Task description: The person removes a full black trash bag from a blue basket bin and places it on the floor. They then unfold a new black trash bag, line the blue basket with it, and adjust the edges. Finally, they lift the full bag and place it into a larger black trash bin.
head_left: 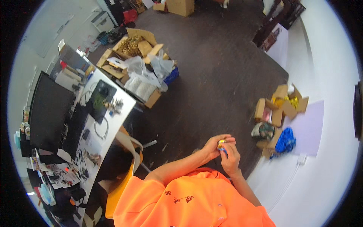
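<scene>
Both my hands meet in front of my orange shirt (170,200), over the dark floor. Between them is a small gold and blue thing (222,143), too small to name. My left hand (213,146) cups it from the left, its fingers reaching to the right along the far side. From the right, my right hand (231,160) closes thumb and fingers on the same thing. The fingers partly cover it, so its full shape is hidden.
At my left stands a white desk (123,100) with a monitor (47,113) and cables, and a yellow chair (121,189) beside it. Cartons (153,98) with plastic bags lie ahead. Opened boxes (280,113) and a blue bag (286,140) sit by the right wall.
</scene>
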### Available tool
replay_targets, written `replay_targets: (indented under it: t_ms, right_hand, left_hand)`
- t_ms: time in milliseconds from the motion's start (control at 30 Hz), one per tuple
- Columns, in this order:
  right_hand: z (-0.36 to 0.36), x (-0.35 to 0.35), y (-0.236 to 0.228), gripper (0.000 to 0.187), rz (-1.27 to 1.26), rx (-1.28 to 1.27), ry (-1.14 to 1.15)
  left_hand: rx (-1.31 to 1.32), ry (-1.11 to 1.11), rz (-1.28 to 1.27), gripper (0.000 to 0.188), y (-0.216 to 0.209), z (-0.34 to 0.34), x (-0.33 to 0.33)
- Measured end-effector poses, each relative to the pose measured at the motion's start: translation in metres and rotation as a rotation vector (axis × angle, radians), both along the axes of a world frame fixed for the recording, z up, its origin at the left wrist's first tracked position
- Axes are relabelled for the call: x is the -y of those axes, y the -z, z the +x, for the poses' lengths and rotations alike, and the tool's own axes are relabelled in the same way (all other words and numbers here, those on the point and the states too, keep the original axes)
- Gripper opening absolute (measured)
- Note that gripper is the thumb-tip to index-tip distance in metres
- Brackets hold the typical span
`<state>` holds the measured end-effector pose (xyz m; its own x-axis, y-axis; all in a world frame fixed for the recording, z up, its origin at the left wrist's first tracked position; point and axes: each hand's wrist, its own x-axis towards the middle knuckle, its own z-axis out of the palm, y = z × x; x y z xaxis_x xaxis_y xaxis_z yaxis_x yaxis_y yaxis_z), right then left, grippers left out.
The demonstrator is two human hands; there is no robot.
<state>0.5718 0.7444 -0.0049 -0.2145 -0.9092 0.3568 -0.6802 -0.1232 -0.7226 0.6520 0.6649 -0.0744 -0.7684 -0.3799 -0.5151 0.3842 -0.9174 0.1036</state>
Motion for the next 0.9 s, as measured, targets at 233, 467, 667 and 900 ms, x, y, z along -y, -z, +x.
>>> replay_targets:
  t_ms: [233,467,667,900]
  right_hand:
    - [-0.135,0.216,0.020,0.019,-0.084,0.068,-0.216]
    - [-0.228,0.438,0.020,0.021,0.100,0.192,-0.336]
    - [-0.240,0.647,0.024,0.022,0.126,0.026,-0.466]
    - [-0.222,0.909,0.056,0.013,0.072,-0.140,-0.550]
  left_hand:
    - [0.092,-0.118,-0.116,0.034,0.001,-0.120,0.215]
    - [0.117,-0.217,-0.155,0.030,-0.015,-0.186,0.398]
    - [0.249,-0.496,-0.082,0.027,0.032,-0.207,0.566]
    - [0.327,-0.467,-0.141,0.025,0.042,-0.187,0.832]
